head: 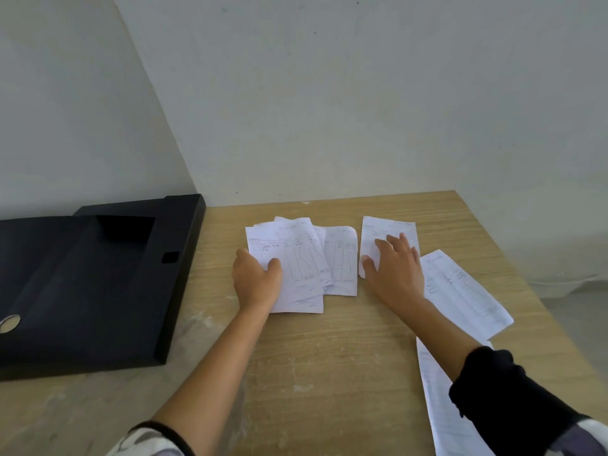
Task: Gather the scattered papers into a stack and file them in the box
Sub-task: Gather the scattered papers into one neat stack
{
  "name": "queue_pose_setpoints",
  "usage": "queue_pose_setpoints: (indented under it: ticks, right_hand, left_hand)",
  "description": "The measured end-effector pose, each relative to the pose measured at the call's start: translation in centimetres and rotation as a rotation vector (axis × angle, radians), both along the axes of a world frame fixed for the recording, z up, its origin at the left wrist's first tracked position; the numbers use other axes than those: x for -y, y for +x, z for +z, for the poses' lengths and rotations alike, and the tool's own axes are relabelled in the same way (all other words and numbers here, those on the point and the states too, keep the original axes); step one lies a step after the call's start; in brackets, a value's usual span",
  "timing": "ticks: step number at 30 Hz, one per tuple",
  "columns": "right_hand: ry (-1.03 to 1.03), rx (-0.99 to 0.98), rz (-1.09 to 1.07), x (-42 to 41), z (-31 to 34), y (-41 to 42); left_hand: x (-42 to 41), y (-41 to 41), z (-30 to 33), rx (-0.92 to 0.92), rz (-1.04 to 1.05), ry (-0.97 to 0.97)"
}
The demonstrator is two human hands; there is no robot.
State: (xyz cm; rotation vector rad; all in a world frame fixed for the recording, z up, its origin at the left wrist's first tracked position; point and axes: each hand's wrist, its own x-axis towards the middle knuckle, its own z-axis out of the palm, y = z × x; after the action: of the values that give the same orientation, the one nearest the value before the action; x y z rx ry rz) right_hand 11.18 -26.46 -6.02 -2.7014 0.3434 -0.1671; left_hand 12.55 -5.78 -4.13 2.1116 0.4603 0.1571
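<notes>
Several white sheets with handwritten tables lie on a wooden table (329,357). My left hand (256,278) grips the left edge of a loose pile of papers (296,258), thumb on top and fingers under it. A single sheet (342,261) lies half under the pile's right side. My right hand (393,268) presses flat, fingers spread, on a separate sheet (385,228) at the back. Another sheet (464,291) lies to the right of that hand, and one more (441,409) lies partly hidden under my right forearm. An open black box (98,284) sits at the left.
White walls meet in a corner behind the table. The table's right edge runs diagonally at the right, with the floor beyond it. A round metal fitting (9,323) shows at the box's left side. Pale dusty smears mark the near part of the table.
</notes>
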Motion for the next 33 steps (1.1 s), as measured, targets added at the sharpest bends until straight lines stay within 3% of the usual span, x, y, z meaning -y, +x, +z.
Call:
queue_pose_setpoints:
  ticks: [3, 7, 10, 13, 16, 18, 22, 28, 33]
  right_hand:
    - [-0.031, -0.055, 0.106, -0.8, 0.0, -0.2]
    - [0.218, 0.004, 0.153, -2.2, 1.0, 0.2]
    - [0.18, 0.062, -0.053, -1.2, 1.6, 0.3]
    - [0.094, -0.058, -0.08, -1.1, 1.8, 0.4]
    - [0.283, 0.025, -0.028, -2.4, 2.3, 0.7]
    - [0.467, 0.102, -0.131, -2.6, 2.7, 1.2]
    - [0.595, 0.002, -0.311, -1.6, 3.3, 1.4]
    - [0.608, 0.216, -0.33, -0.8, 4.6, 1.5]
    - [0.456, 0.37, -0.19, -1.9, 6.1, 0.9]
  left_hand:
    - [1.1, -0.4, -0.3, -0.019, -0.005, 0.193]
    - [1.8, -0.6, 0.0, -0.08, -0.083, 0.333]
    - [1.8, -0.4, 0.4, -0.087, -0.086, 0.276]
    - [1.9, -0.5, 0.6, -0.08, -0.052, 0.202]
    - [2.0, -0.6, 0.7, -0.071, -0.019, 0.135]
    - [1.8, -0.5, 0.8, -0.076, 0.007, 0.072]
    - [1.4, -0.6, 0.8, -0.096, -0.018, 0.023]
    - [0.8, -1.0, 0.4, -0.154, -0.02, -0.045]
    - [-0.1, -1.0, 1.4, -0.092, 0.034, 0.112]
